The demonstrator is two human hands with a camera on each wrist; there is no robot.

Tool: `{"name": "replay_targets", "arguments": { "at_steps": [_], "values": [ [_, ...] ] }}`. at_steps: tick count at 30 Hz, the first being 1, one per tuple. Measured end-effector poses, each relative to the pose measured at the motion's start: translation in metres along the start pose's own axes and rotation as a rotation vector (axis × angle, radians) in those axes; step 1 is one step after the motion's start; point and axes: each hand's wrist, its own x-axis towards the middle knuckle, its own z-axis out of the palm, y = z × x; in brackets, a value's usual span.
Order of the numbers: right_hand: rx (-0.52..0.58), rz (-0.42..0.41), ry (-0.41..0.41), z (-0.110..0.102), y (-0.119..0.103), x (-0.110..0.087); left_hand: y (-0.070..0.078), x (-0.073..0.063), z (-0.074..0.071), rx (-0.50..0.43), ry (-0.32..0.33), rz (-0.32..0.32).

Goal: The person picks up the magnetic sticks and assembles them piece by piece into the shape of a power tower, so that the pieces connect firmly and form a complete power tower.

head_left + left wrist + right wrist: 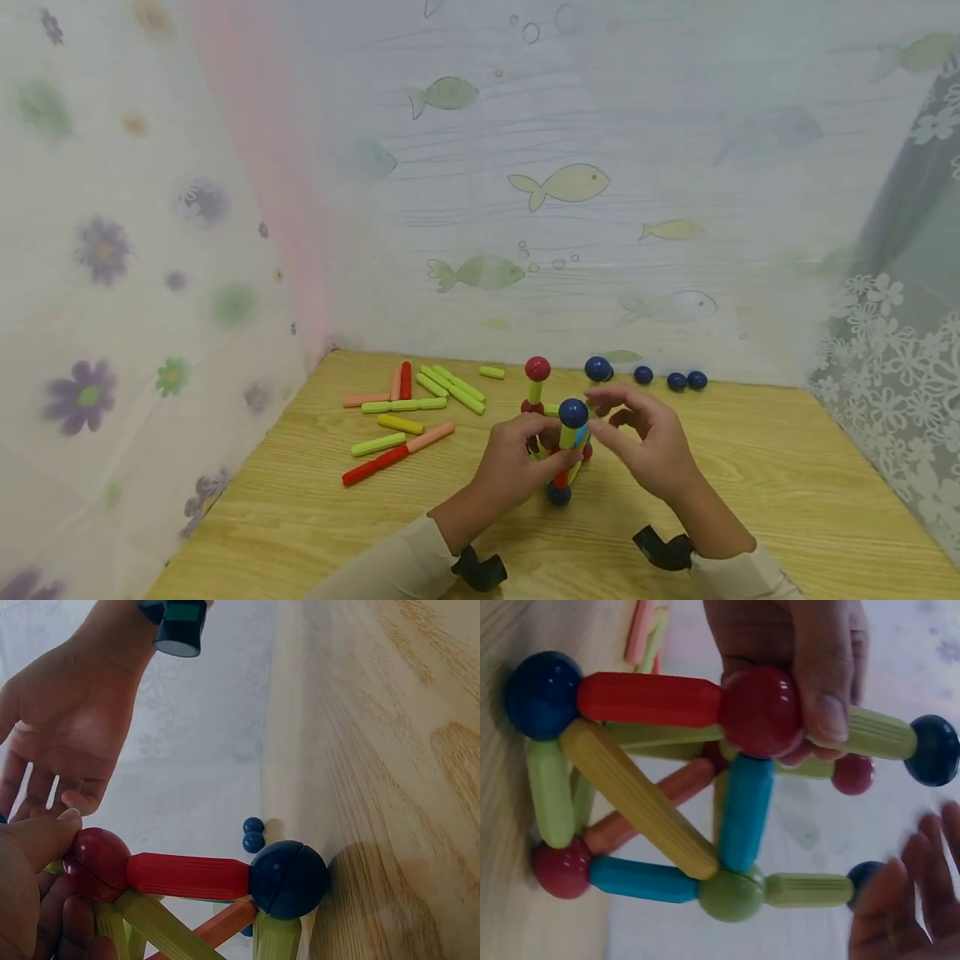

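Observation:
A frame of magnetic sticks and balls stands on the table; its lower blue ball (558,493) touches the wood. My left hand (513,462) grips the frame by a red ball (761,712), thumb reaching onto the light green stick (877,733) capped by a blue ball (933,750). My right hand (652,442) is just right of the frame, fingers loosely bent and holding nothing. In the right wrist view, its blurred fingers (885,900) partly cover another blue ball (864,879) on a green stick; contact cannot be told. A yellow stick (637,799) runs diagonally across one side.
Loose light green sticks (405,406), a yellow stick (401,423) and a joined red stick (375,467) and orange stick (431,437) lie left of the frame. Several blue balls (642,375) sit along the table's back edge, below a fish-patterned curtain (480,183).

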Motion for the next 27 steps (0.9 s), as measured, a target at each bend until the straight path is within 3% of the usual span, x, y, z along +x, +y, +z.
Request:
{"name": "replay_targets", "arguments": {
  "at_steps": [4,6,8,11,14,19,27],
  "values": [
    [-0.05,0.218,0.13,-0.001,0.005,0.001,0.001,0.0,0.0,0.003,-0.012,-0.02],
    [-0.093,0.343,0.106,-0.001,0.012,0.002,0.001,0.0,-0.001,0.004,-0.016,-0.03],
    [-0.108,0.41,0.01,-0.003,0.022,0.002,0.001,0.0,-0.001,0.003,-0.016,-0.03],
    [-0.073,0.425,-0.108,-0.004,0.037,0.0,0.002,0.0,-0.001,-0.004,-0.016,-0.033],
    [-0.059,0.427,-0.152,-0.004,0.044,-0.002,0.003,0.0,-0.002,-0.013,-0.028,-0.04],
    [-0.122,0.422,-0.112,-0.006,0.045,-0.007,-0.002,0.003,-0.007,0.001,-0.034,-0.046],
    [-0.199,0.439,-0.068,-0.01,0.04,-0.018,-0.027,0.009,-0.026,0.067,0.052,-0.108]
  ]
}}
